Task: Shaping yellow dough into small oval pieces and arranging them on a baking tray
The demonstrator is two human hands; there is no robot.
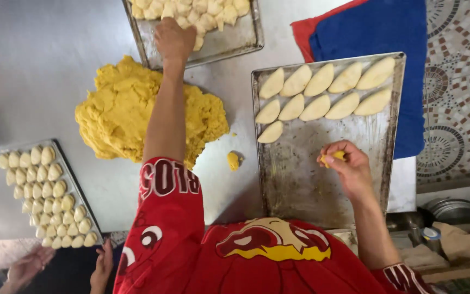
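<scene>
The left hand [174,39] reaches into a metal tray of pale dough lumps [229,39], fingers hidden, grip unclear. The right hand [349,166] pinches a small yellow filling piece [334,157] over a steel baking tray [322,179].

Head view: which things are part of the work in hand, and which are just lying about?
In use:
left hand reaching into the far tray of white pieces
right hand pinching a yellow dough piece
near tray of shaped pastries
yellow dough mound

Lying about:
blue cloth
left tray of small pastries
stacked metal plates
</scene>
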